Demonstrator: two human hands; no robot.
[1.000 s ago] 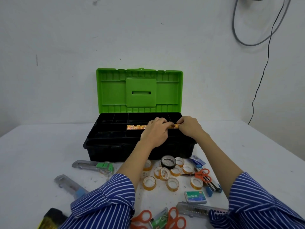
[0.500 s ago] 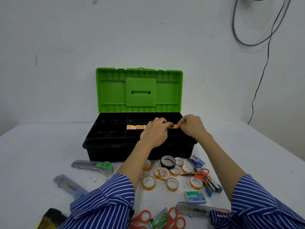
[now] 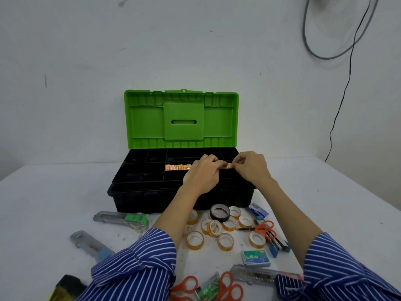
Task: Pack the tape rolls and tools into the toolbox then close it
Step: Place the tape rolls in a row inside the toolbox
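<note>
- Toolbox (image 3: 152, 198) — black body, green lid (image 3: 181, 120) standing upright at the far side; sits mid-bench (image 3: 54, 203), its divided tray exposed.
- Patterned strip (image 3: 178, 167) — orange and yellow, lying along a middle tray compartment; its right end is hidden under the hands.
- Left hand (image 3: 202, 174) — fingers curled, pinching the strip near its right end.
- Right hand (image 3: 251, 167) — fingertips pinching the strip's end, touching the left hand's fingers.
- Change since a second ago: almost none. Both hands hold the same pinch over the same compartment and the strip has not shifted — judged a fiddly seating step, not yet finished.
- Tape rolls (image 3: 195, 240) — clear rolls and one black roll (image 3: 219, 212), all loose on the bench just near of the toolbox.
- Tools unpacked: green utility knife (image 3: 121, 218) and grey knife (image 3: 91, 243) at left; orange scissors (image 3: 263, 229) at right, further scissors (image 3: 230, 286) at the near edge; staple box (image 3: 255, 258); clear stapler (image 3: 253, 275).
- Standing: packing barely begun; closing the lid is far off.
</note>
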